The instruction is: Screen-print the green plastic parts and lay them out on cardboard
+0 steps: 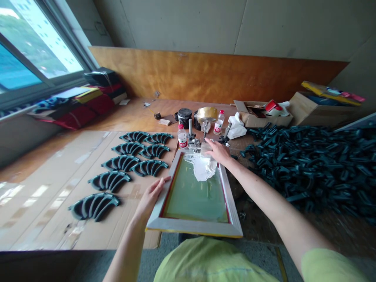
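Observation:
A screen printing frame (235,211) with a silver metal border and green mesh (190,199) lies in front of me. White ink (202,172) is spread over the far part of the mesh. My left hand (153,192) grips the frame's left rail. At the far end, my right hand (217,152) is closed on a pale, flat squeegee (206,149), which touches the ink; the fingers partly cover it. Metal clamps (194,144) stand at the frame's far edge.
Dark green curved, ribbed parts (116,182) stand in rows on cardboard (44,207) at left. A heap of similar dark parts (305,168) fills the right side. Bottles (182,137), a black tub (185,116), a tape roll (207,113) and an open carton (258,119) stand behind.

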Demonstrator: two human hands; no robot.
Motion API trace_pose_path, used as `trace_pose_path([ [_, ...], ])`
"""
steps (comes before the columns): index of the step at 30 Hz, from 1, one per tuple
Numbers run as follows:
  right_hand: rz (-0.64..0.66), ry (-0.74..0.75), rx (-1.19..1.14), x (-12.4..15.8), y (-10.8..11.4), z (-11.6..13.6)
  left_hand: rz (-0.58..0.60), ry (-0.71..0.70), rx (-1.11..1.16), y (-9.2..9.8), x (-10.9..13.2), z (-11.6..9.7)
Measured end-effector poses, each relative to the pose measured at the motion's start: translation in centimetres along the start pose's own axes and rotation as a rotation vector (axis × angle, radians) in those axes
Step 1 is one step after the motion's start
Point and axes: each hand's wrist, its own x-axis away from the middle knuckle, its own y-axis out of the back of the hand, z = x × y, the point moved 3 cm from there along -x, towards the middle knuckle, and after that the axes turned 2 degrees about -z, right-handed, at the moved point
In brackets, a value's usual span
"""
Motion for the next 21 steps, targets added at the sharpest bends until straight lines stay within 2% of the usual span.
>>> trace_pose_path([
  [3,-0.213,-0.135,0.003,0.4,1.5,-3.5,0.008,-0.155,0.081,-0.6,-0.6,-4.2],
  [5,-0.236,-0.247,-0.022,2.4,1.1,-5.8,-0.014,-0.309,0.155,-1.4,-1.5,-6.9],
  [8,-0.105,-0.283,-0.069,6.6,-1.8,-6.9,-0.059,-0.444,0.186,-2.9,-3.2,-10.0],
  [11,0.025,-0.107,-0.093,10.3,-5.3,-4.9,-0.071,-0.490,0.193,-4.0,-4.4,-12.0],
  [13,0.090,0.005,-0.042,11.6,-6.7,-3.2,-0.117,-0.523,0.226,-4.3,-4.6,-12.2],
  [15,0.113,0.034,0.015,12.0,-6.9,-1.8,-0.206,-0.532,0.272,-4.5,-4.1,-10.9],
  [17,0.080,0.025,0.010,12.3,-6.2,-0.1,-0.186,-0.408,0.244,-5.3,-3.0,-7.8],
  [19,0.002,0.039,-0.031,13.0,-5.3,2.4,-0.005,-0.113,0.131,-7.1,-1.5,-3.1],
  [20,-0.035,0.073,-0.052,13.7,-5.1,3.9,0.112,0.056,0.074,-8.0,-0.5,-0.5],
  [21,-0.056,0.137,-0.075,14.4,-5.1,5.4,0.172,0.173,0.065,-8.6,0.3,1.9],
])
